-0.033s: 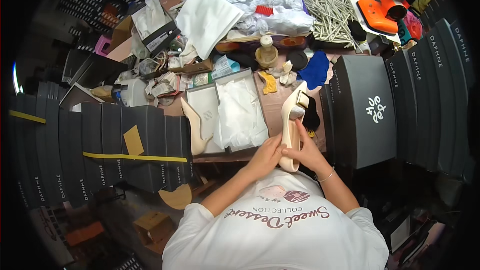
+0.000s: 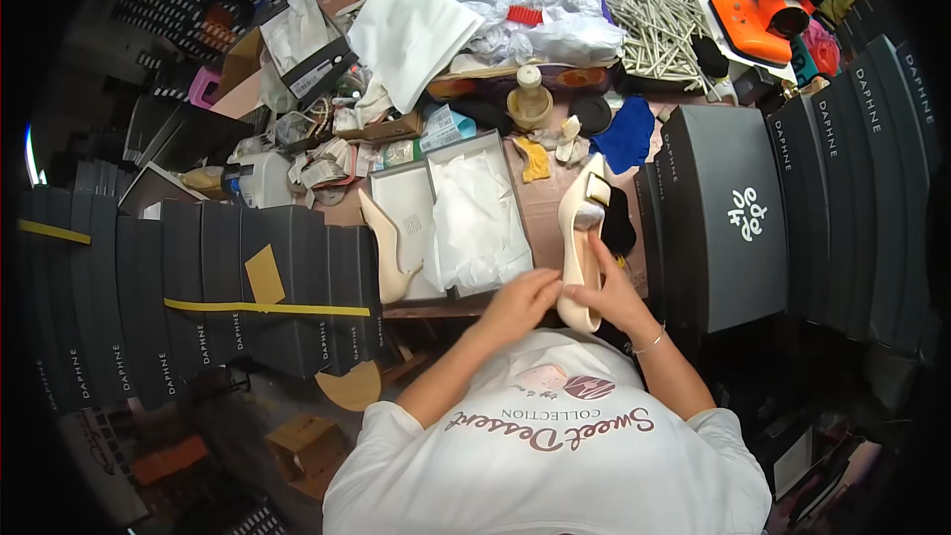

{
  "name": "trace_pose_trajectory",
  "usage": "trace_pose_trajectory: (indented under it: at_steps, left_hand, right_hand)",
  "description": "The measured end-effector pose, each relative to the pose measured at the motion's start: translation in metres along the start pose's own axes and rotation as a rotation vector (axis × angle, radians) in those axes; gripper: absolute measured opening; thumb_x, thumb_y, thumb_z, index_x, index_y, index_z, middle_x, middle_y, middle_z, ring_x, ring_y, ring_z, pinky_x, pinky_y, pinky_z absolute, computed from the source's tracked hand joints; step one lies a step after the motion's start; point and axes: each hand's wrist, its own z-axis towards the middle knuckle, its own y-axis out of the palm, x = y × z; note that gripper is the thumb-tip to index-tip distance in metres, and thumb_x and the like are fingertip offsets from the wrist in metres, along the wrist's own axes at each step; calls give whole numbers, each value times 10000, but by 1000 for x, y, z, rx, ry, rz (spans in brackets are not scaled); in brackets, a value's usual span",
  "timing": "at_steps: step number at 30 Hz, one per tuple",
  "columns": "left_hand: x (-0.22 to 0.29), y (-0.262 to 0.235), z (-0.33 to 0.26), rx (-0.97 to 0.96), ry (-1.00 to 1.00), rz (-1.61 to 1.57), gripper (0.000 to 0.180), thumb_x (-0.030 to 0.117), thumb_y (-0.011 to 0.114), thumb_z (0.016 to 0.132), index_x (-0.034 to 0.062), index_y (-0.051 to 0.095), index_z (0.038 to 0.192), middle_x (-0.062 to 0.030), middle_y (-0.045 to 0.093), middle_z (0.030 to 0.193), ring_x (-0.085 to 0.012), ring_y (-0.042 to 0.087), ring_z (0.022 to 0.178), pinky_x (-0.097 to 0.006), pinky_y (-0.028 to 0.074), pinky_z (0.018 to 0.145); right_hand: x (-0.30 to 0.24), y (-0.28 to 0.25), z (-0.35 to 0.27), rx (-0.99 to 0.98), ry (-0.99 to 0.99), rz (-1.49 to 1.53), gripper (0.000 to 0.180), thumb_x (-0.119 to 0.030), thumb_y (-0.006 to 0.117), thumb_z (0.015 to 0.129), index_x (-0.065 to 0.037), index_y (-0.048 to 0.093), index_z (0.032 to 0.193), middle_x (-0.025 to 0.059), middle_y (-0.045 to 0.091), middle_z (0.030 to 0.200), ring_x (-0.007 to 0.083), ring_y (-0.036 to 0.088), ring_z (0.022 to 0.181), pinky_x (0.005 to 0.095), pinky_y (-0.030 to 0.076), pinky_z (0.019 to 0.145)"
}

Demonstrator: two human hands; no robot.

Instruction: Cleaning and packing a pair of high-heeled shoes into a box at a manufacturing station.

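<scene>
A cream pointed-toe pump (image 2: 571, 213) with a square buckle and crumpled filling in its toe is held upright before me, toe pointing away. My right hand (image 2: 614, 295) grips it by the right side, thumb across the opening and fingers along the inside. My left hand (image 2: 522, 301) is beside its left edge with fingers curled together; whether they pinch anything is hidden. The matching pump (image 2: 381, 238) leans at the left edge of an open grey shoebox (image 2: 401, 188). White tissue paper (image 2: 477, 223) fills the box's right half.
Stacked dark shoeboxes (image 2: 718, 218) wall the right side, and another row (image 2: 220, 267) lines the left. Behind stand a capped bottle (image 2: 529, 99), a blue cloth (image 2: 626, 134), a yellow cloth (image 2: 534, 160), a tray of pale sticks (image 2: 654, 25) and an orange device (image 2: 758, 20).
My left hand has drawn slightly left, off the pump's side. The held pump has shifted a little to the right and stays in my right hand.
</scene>
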Motion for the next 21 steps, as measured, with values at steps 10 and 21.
trace_pose_trajectory:
  at_steps: [10,21]
  left_hand:
    - [-160,-124,156,391,-411,373,318,216,481,909,-34,614,1052,-311,613,1022,-432,586,1001,-458,470,850]
    - [-116,-120,125,642,-119,20,195,160,574,847,-23,633,816,-121,645,683,-188,626,490,-302,493,459]
  right_hand:
    - [42,22,43,-56,14,-1052,593,-229,711,719,-35,456,1218,307,386,1286,473,564,971,477,475,865]
    - [33,-8,19,34,196,-75,461,-246,711,762,43,593,1102,137,637,939,200,611,840,322,478,769]
